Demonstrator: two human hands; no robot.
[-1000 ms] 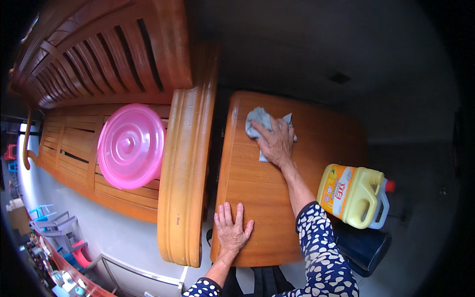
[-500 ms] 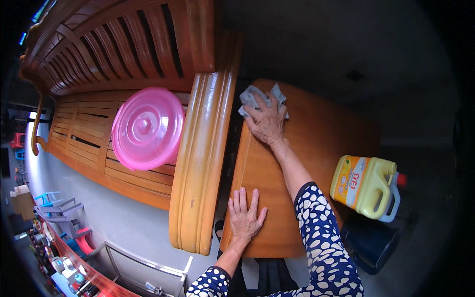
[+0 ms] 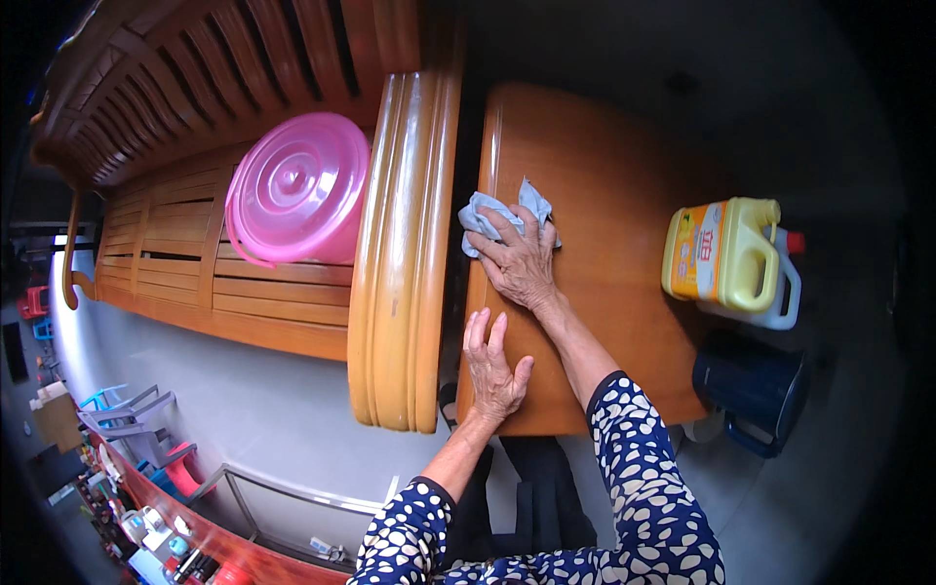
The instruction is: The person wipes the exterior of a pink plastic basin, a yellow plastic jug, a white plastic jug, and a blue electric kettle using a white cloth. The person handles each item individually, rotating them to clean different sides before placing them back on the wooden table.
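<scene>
we see the right hand (image 3: 522,265) pressed flat on a crumpled grey-blue cloth (image 3: 487,213), fingers spread wide over it, pinning it to the wooden table (image 3: 604,175) rather than gripping it. the cloth sits at the table's left edge, just beside the gap to the wooden bench armrest (image 3: 405,253). left hand (image 3: 492,366) lies palm down on the table near the front edge, fingers loosely fanned, holding nothing, looks like a brace.

yellow jug (image 3: 726,258) with a handle stands on the right side of the table, well apart from the cloth. dark blue pitcher (image 3: 751,390) is lower, just past the front right corner; cannot tell if it's on the table or below it. pink round lid (image 3: 292,190) rests on the slatted bench seat (image 3: 195,283), left of the armrest.

progress, our judgement: wiping is mid-way. the tabletop shows a shine but no clear wet or dry boundary, so we can't tell which patches are covered. the area around the jug looks unreached, and the far right part likely remains.
</scene>
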